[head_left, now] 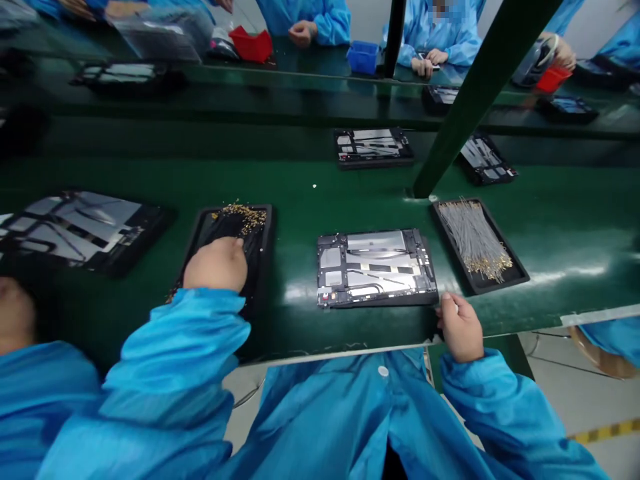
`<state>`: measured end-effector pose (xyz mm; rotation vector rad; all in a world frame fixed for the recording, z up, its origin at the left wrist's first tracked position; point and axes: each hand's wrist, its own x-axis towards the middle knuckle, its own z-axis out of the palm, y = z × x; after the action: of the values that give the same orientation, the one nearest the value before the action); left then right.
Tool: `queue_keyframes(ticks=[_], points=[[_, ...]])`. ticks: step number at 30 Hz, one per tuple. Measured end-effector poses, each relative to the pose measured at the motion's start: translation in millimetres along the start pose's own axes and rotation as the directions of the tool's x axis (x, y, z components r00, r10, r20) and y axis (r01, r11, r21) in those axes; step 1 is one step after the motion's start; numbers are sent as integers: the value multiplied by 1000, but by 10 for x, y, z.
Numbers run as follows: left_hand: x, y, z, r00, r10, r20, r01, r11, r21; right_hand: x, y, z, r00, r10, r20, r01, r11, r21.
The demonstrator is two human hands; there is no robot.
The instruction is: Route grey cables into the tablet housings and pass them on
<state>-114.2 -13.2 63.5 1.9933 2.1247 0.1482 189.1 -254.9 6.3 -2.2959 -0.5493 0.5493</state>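
My left hand (pixel 216 264) is curled over a black tray (pixel 270 230) of thin dark cables with small gold-coloured ends (pixel 245 217). Its fingertips point down into the tray and are hidden. My right hand (pixel 461 327) is closed in a pinch by the table's front edge, beside the lower right corner of an opened tablet (pixel 377 267). What it pinches, if anything, is too small to name. The tablet lies flat between my hands, its battery plates, black cables and boards exposed. Right of it sits another black tray (pixel 520 277) full of grey cables with gold-coloured ends (pixel 475 240).
Another opened tablet (pixel 85 227) lies at left, near a co-worker's hand (pixel 15 313). Two more (pixel 374 145) (pixel 485 159) lie farther back. A slanted green post (pixel 470 113) rises from the table. Across it, co-workers in blue sit behind red (pixel 251 45) and blue bins (pixel 363 57).
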Motion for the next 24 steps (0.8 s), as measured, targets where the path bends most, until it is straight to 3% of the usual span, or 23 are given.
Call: queue_keyframes(ticks=[2, 4, 6, 7, 9, 11, 12, 13, 15, 16, 24], points=[[-67, 39, -15, 999, 31, 22, -32, 999, 28, 11, -71, 6, 998, 31, 62, -34, 998, 57], [-187, 117, -10, 986, 165, -29, -164, 986, 31, -12, -175, 30, 991, 27, 132, -41, 994, 102], [-367, 235, 20, 904, 421, -79, -424, 906, -19, -78, -323, 67, 977, -14, 211, -14, 992, 127], [-477, 300, 42, 823, 560, -98, -566, 823, -49, -125, -414, 89, 965, -56, 257, 21, 990, 136], [-717, 421, 90, 608, 782, -136, -793, 606, -58, -243, -608, 130, 911, -199, 361, 145, 975, 170], [-951, 508, 126, 402, 904, -147, -912, 410, 26, -367, -786, 164, 799, -383, 464, 314, 923, 222], [-1052, 536, 136, 331, 933, -140, -936, 344, 80, -422, -856, 176, 724, -463, 510, 395, 886, 243], [-1136, 554, 141, 289, 948, -132, -944, 305, 126, -468, -907, 185, 648, -519, 557, 464, 849, 252], [-1251, 567, 145, 261, 959, -109, -944, 277, 178, -526, -950, 195, 533, -559, 635, 550, 799, 243], [-1283, 564, 148, 264, 960, -95, -942, 278, 187, -539, -945, 197, 504, -557, 660, 566, 790, 235], [-1339, 478, 361, 327, 944, -35, -939, 329, 96, -495, -765, 200, 552, -391, 736, 425, 892, 155]])
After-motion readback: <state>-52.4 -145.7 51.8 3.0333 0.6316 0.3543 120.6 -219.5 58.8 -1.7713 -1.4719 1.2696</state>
